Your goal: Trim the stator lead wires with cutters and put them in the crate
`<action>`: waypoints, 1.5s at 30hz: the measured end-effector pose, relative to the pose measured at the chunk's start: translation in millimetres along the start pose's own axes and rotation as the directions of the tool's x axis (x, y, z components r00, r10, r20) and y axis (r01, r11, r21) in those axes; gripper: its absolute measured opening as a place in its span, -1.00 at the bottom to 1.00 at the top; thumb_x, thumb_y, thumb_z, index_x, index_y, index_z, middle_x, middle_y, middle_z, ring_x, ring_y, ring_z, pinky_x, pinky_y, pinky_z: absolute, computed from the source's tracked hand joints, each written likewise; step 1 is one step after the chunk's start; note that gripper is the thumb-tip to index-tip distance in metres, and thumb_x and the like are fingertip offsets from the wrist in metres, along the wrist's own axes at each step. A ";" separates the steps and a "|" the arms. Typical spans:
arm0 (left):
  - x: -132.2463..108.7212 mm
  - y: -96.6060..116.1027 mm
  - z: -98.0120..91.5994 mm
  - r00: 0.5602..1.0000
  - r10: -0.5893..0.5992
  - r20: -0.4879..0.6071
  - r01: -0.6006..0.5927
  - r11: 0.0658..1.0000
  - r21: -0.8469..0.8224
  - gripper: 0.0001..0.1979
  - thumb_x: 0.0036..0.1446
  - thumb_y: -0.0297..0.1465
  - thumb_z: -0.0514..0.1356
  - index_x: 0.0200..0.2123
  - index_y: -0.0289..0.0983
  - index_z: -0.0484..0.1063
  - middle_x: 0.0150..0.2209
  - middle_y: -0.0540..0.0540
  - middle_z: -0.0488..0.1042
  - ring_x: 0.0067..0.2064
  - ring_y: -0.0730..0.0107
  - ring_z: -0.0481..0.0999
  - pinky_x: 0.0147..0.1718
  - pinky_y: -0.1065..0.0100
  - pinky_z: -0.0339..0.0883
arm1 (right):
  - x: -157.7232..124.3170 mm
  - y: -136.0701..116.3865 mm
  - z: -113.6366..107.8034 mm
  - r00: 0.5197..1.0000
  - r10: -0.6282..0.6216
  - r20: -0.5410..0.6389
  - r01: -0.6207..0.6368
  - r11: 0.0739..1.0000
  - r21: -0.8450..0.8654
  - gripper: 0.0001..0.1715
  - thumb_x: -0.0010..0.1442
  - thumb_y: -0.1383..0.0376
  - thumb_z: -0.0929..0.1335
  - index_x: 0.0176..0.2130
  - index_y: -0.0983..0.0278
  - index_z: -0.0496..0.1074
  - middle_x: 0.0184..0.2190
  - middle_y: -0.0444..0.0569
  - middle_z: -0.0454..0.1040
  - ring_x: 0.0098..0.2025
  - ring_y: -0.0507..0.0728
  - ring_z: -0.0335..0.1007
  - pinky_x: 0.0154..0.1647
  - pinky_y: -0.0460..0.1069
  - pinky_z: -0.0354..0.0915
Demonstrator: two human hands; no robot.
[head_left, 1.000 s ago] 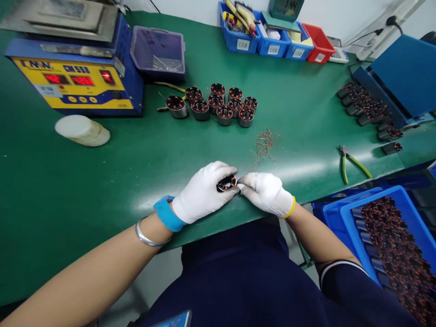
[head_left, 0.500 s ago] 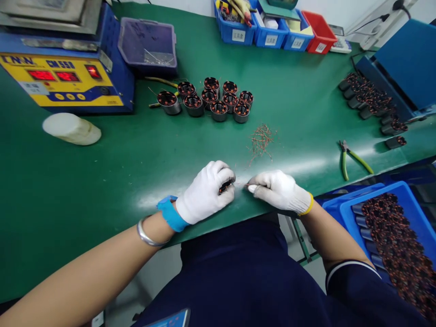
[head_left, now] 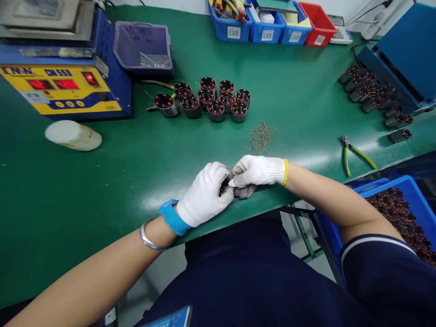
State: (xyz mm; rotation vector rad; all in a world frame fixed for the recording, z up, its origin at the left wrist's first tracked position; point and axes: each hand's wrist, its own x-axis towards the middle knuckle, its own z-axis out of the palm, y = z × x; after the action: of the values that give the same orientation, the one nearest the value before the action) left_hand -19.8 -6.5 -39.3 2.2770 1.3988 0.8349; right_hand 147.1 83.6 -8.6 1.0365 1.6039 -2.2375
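My left hand (head_left: 206,194), in a white glove with a blue wrist band, is wrapped round a motor stator (head_left: 224,185). Only the stator's dark opening and a little copper show between the fingers. My right hand (head_left: 250,172), also gloved in white, touches the stator's right side with thumb and fingers pinched together. Whatever lies in that pinch is hidden. Just beyond the hands lies a loose heap of copper wire offcuts (head_left: 260,137). Farther back stands a group of several stators (head_left: 216,111) with copper windings and dark metal shells.
Green-handled cutters (head_left: 346,154) lie to the right, near more stators (head_left: 359,94). A blue crate (head_left: 413,184) of wound parts stands below the table edge. At left are a blue-yellow CM 550 device (head_left: 78,93), a white block (head_left: 73,135) and a purple bin (head_left: 143,45).
My right hand has moved left, from holding a thin wire out away from the stator to touching the stator beside my left hand. My left hand keeps its grip. The view has shifted slightly.
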 end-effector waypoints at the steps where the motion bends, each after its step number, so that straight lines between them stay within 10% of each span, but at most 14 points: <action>1: -0.1 0.9 -0.7 1.000 -0.014 -0.006 0.014 1.000 -0.005 -0.87 0.06 -0.46 0.08 -0.27 -0.25 0.24 -0.25 -0.18 0.36 -0.21 0.19 0.37 -0.20 0.13 0.33 | 0.0 2.2 1.4 1.000 -0.013 0.004 0.013 1.000 0.022 -0.63 -0.09 0.13 0.53 -0.45 0.35 0.43 -0.64 -0.12 0.49 -0.62 -0.04 0.39 -0.54 -0.16 0.39; 8: -0.5 -2.6 -10.2 0.988 -0.114 0.105 0.136 0.963 -0.234 -0.39 -0.14 -0.41 0.22 0.04 -0.37 0.19 -0.03 -0.31 0.37 -0.01 0.04 0.42 0.02 0.00 0.32 | -10.6 10.8 12.4 0.980 -0.147 -0.133 0.145 0.989 -0.024 -0.89 0.14 0.35 0.37 -0.42 0.35 0.43 -0.61 -0.14 0.49 -0.59 -0.06 0.40 -0.51 -0.16 0.39; 12: 0.9 -7.8 -23.4 0.947 -0.266 0.181 0.320 0.719 -0.616 -0.30 -0.01 -0.18 0.22 0.16 -0.29 0.11 0.12 -0.32 0.31 0.04 0.07 0.45 -0.05 0.06 0.44 | -19.1 18.5 18.2 0.949 -0.274 -0.158 0.279 0.960 0.006 -0.84 0.12 0.28 0.40 -0.37 0.37 0.44 -0.54 -0.12 0.51 -0.54 -0.05 0.44 -0.46 -0.14 0.42; 18: -2.5 19.4 -51.1 0.657 -0.376 0.653 0.749 0.418 -0.513 -0.51 0.11 -0.09 0.18 0.02 -0.25 0.31 -0.42 -0.07 0.47 -0.59 0.38 0.44 -0.77 0.42 0.24 | -36.3 27.2 34.2 0.923 -0.354 -0.152 0.372 0.921 0.113 -0.71 0.08 0.17 0.43 -0.31 0.37 0.44 -0.42 -0.05 0.56 -0.49 -0.02 0.48 -0.42 -0.11 0.45; 22: -12.7 36.4 -57.9 0.872 -0.353 0.339 0.490 0.628 -0.605 -0.48 -0.02 -0.35 0.33 0.05 -0.15 0.32 0.01 -0.21 0.47 -0.10 0.11 0.57 -0.37 0.26 0.55 | -42.8 32.0 42.2 0.914 -0.385 -0.128 0.404 0.891 0.207 -0.66 0.08 0.13 0.44 -0.34 0.38 0.44 -0.45 -0.05 0.55 -0.52 -0.03 0.46 -0.45 -0.11 0.43; 25: -19.1 44.7 -64.6 0.995 -0.050 0.082 0.082 0.886 -0.457 -0.63 -0.01 -0.41 0.32 -0.08 -0.10 0.41 0.31 -0.17 0.16 0.26 -0.04 0.27 0.06 -0.01 0.41 | -44.0 35.5 43.1 0.892 -0.423 -0.160 0.451 0.856 0.254 -0.63 0.07 0.08 0.45 -0.35 0.37 0.44 -0.49 -0.07 0.53 -0.53 -0.03 0.45 -0.49 -0.13 0.41; 30: -28.4 52.1 -69.6 0.912 0.407 0.052 -0.401 0.911 -0.096 -0.81 -0.06 -0.34 0.38 -0.41 -0.12 0.40 -0.05 -0.08 0.49 -0.08 0.11 0.54 -0.14 0.05 0.51 | -52.4 36.0 45.7 0.865 -0.481 -0.145 0.503 0.833 0.231 -0.64 0.10 0.08 0.43 -0.35 0.36 0.42 -0.52 -0.11 0.49 -0.58 -0.05 0.39 -0.54 -0.15 0.35; 34: -31.0 53.5 -58.6 0.991 -0.136 -0.009 0.110 0.835 -0.539 -0.66 0.12 0.02 0.14 -0.28 -0.12 0.40 -0.24 -0.11 0.53 -0.19 0.12 0.56 -0.16 0.01 0.49 | -66.9 30.5 49.4 0.830 -0.544 -0.119 0.547 0.837 -0.013 -0.74 0.20 0.18 0.35 -0.35 0.35 0.42 -0.47 -0.07 0.49 -0.50 0.00 0.45 -0.45 -0.10 0.40; 38: -22.8 62.7 -54.8 0.753 -0.270 0.600 0.654 0.407 -0.638 -0.37 0.25 0.06 -0.16 -0.14 -0.34 0.42 -0.59 -0.08 0.43 -0.67 0.36 0.39 -0.69 0.32 0.35 | -75.3 28.0 50.3 0.754 -0.635 -0.170 0.599 0.770 -0.218 -0.78 0.21 0.23 0.34 -0.37 0.35 0.42 -0.50 -0.07 0.47 -0.49 0.00 0.43 -0.48 -0.11 0.37; 41: -22.6 71.8 -59.9 0.745 -0.336 0.577 0.666 0.429 -0.610 -0.49 0.11 -0.14 0.22 0.05 -0.30 0.35 -0.45 -0.08 0.52 -0.57 0.37 0.47 -0.65 0.42 0.36 | -73.6 33.9 52.6 0.807 -0.556 -0.199 0.557 0.828 -0.058 -0.78 0.19 0.22 0.35 -0.35 0.36 0.41 -0.49 -0.06 0.49 -0.49 0.00 0.45 -0.48 -0.11 0.40; 43: -27.7 75.5 -63.0 0.881 -0.366 0.298 0.472 0.651 -0.594 -0.43 0.00 -0.36 0.33 0.11 -0.19 0.32 -0.07 -0.20 0.53 -0.21 0.22 0.59 -0.34 0.32 0.51 | -69.9 40.6 55.5 0.857 -0.482 -0.181 0.504 0.857 0.106 -0.74 0.18 0.18 0.37 -0.33 0.37 0.42 -0.46 -0.05 0.51 -0.49 0.00 0.48 -0.46 -0.10 0.43; 45: -35.0 76.5 -63.8 0.986 -0.156 0.050 0.160 0.854 -0.495 -0.49 -0.07 -0.50 0.34 0.01 -0.14 0.43 0.21 -0.23 0.32 0.09 0.08 0.46 -0.02 0.15 0.43 | -66.5 46.8 58.5 0.879 -0.449 -0.162 0.476 0.846 0.240 -0.69 0.14 0.14 0.40 -0.33 0.37 0.42 -0.48 -0.06 0.52 -0.52 -0.01 0.47 -0.48 -0.11 0.43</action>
State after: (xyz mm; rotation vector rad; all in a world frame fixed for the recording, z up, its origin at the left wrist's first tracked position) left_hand -19.8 -73.6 42.2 1.7450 1.1751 0.9944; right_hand 196.1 -2.1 8.4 0.9031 1.7768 -2.8370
